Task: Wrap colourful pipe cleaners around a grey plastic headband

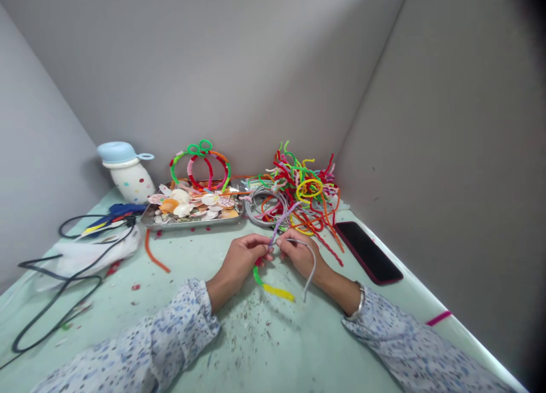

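My left hand (242, 261) is closed in a pinch on a purple pipe cleaner (281, 221), which sticks up between my fingertips. A green and yellow fuzzy piece (278, 293) hangs below the same hand; how it joins the purple one is hidden by my fingers. Close beside it, my right hand (303, 255) pinches a thin grey wire (314, 262) that arches over the hand and bends down toward the table. The fingertips of both hands nearly meet. Behind them lies a coil of grey wire (251, 214).
A metal tray (191, 224) of seashells stands at the back, with pipe-cleaner rings (172, 171) upright behind it. Right of it is a heap of colourful pipe cleaners (294, 168). A phone (369, 252) lies right; a white bottle (130, 182), plastic bag (94, 251) and black cable (32, 325) are left.
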`<control>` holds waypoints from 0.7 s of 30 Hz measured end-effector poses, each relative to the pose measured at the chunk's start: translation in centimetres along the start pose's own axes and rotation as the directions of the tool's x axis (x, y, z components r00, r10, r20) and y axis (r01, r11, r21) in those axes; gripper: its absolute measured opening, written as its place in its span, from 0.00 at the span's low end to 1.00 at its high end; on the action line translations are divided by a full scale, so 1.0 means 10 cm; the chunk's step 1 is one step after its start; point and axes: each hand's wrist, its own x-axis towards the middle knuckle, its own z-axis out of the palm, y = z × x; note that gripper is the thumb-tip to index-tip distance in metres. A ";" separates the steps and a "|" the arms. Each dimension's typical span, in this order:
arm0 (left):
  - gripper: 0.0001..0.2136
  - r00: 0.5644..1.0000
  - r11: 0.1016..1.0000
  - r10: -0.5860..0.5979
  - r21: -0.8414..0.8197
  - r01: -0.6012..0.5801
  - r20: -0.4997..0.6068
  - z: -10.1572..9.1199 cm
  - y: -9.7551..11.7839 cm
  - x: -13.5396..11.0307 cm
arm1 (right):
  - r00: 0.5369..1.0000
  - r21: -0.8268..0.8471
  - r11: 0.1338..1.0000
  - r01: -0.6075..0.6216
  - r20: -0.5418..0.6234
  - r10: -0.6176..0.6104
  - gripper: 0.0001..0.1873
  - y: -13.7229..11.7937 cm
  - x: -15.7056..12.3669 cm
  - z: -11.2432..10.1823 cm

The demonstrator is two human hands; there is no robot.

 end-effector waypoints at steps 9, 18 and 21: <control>0.08 1.000 0.997 0.021 0.075 -0.021 0.004 0.03 0.08 -0.03 | 1.000 0.073 0.997 0.008 0.018 -0.010 0.07 -0.02 0.00 -0.01; 0.08 0.998 0.979 0.059 0.196 -0.059 0.010 0.04 0.12 -0.05 | 0.998 0.149 0.989 -0.005 0.067 -0.005 0.04 0.00 0.02 -0.03; 0.07 0.992 0.972 0.116 0.201 -0.124 0.052 0.02 0.09 -0.05 | 0.997 0.149 0.988 0.042 0.054 -0.051 0.05 0.06 0.02 -0.03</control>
